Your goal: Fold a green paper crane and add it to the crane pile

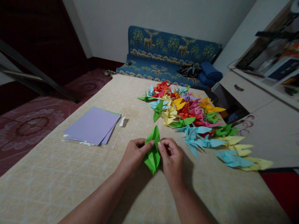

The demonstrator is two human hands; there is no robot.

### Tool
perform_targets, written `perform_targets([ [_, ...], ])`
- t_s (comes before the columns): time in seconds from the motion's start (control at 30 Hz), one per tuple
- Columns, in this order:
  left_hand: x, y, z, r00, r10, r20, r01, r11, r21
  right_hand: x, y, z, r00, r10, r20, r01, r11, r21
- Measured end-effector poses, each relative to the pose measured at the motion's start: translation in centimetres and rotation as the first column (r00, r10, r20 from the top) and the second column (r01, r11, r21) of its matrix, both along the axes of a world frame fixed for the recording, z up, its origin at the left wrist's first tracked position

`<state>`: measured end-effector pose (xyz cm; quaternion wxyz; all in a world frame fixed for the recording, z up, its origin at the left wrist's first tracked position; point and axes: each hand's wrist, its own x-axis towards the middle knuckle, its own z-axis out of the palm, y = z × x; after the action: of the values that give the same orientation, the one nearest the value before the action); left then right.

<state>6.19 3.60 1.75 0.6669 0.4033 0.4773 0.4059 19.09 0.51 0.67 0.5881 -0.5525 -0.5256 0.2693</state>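
On the near side of the paper-crane heap, the left hand and right hand pinch opposite edges of the green folded paper, fingers closed, where light, even pressure should keep its layers aligned.

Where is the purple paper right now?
In the head view, the purple paper lies on the table, left of the left hand and the paper cranes.
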Motion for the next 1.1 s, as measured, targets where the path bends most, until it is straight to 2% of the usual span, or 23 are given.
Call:
perform_targets([
  [0.2,-0.1,0.1,0.0,0.998,-0.035,0.049,0.037,0.999,-0.033,0.2,0.0,-0.1,1.0,0.005,-0.02,-0.005,1.0,0.007],
  [0.37,-0.2,0.1,0.2,0.999,-0.022,0.027,0.023,0.997,-0.067,0.6,-0.1,0.3,0.996,0.073,-0.056,-0.077,0.994,-0.075],
  [0.5,-0.3,0.1,0.5,0.998,-0.056,-0.005,0.055,0.997,-0.059,1.1,0.0,0.8,0.989,0.113,-0.094,-0.123,0.986,-0.109],
  [0.7,-0.4,0.1,0.9,0.989,-0.143,-0.037,0.141,0.988,-0.057,1.7,0.2,0.8,0.954,0.148,-0.261,-0.194,0.967,-0.162],
  [0.97,-0.5,0.1,1.0,0.979,-0.193,-0.065,0.189,0.979,-0.07,1.5,0.2,-0.2,0.891,0.11,-0.439,-0.208,0.961,-0.18],
  [1.1,-0.4,0.1,0.8,0.977,-0.208,-0.042,0.204,0.975,-0.09,1.0,0.1,-0.5,0.905,0.056,-0.422,-0.14,0.975,-0.171],
])
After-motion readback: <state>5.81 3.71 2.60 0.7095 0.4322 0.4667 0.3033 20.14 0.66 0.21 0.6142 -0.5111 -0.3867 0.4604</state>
